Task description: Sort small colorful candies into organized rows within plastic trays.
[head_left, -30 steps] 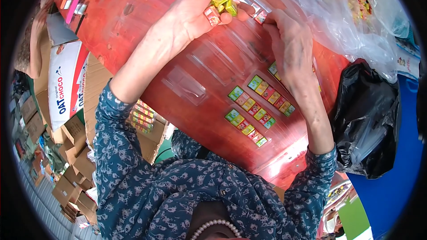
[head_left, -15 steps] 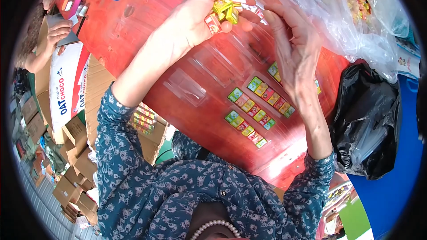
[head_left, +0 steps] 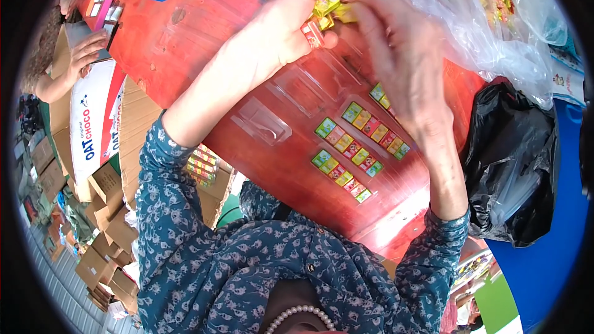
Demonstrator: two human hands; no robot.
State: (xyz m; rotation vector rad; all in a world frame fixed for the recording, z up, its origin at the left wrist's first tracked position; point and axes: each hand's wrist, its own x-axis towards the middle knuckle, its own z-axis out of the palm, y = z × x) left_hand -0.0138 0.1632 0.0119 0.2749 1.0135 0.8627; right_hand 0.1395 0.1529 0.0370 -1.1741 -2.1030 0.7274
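My left hand [head_left: 303,21], palm up over the far part of the red table, is closed around several small yellow and red packets [head_left: 314,34]. Close to its fingertips, my right hand [head_left: 405,43] is blurred by motion; a smeared yellow packet [head_left: 348,12] appears pinched between its thumb and fingers. Below the hands lie clear plastic trays filled with rows of green, yellow and red packets [head_left: 341,176]. Part of one filled tray is hidden behind my right hand. Left of them are unfilled clear trays [head_left: 265,122].
A big clear plastic bag [head_left: 458,31] with more packets spreads at the far right of the red table [head_left: 154,37]. A black plastic bag [head_left: 507,167] sits at the right. At the left are a cardboard box [head_left: 133,130] and another person's hand [head_left: 86,52].
My left hand has shifted slightly right. My right hand has turned and moved to the packets in my left palm; the pale and red pieces by its fingers no longer show.
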